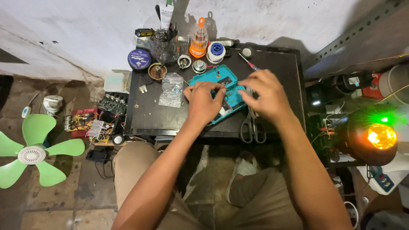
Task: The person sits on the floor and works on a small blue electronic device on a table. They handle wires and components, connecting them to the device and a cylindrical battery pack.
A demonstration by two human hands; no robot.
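Note:
A teal handheld device case (pixel 211 79) lies opened on a small black table (pixel 149 115). My left hand (pixel 203 103) rests on its left part, fingers curled and pressing on the case. My right hand (pixel 265 94) hovers over the case's right end, fingers bent down toward it; whether a small part sits between its fingertips is hidden. A red-handled screwdriver (pixel 248 61) lies just beyond my right hand.
A clear plastic bag (pixel 171 88) of small parts lies left of the case. Scissors (pixel 252 127) sit at the table's front edge. Solder spools, tins and a tool jar (pixel 164 44) line the back. A green fan (pixel 32 151) and circuit boards (pixel 91 123) are on the floor, left. A lit orange lamp (pixel 380 136) is right.

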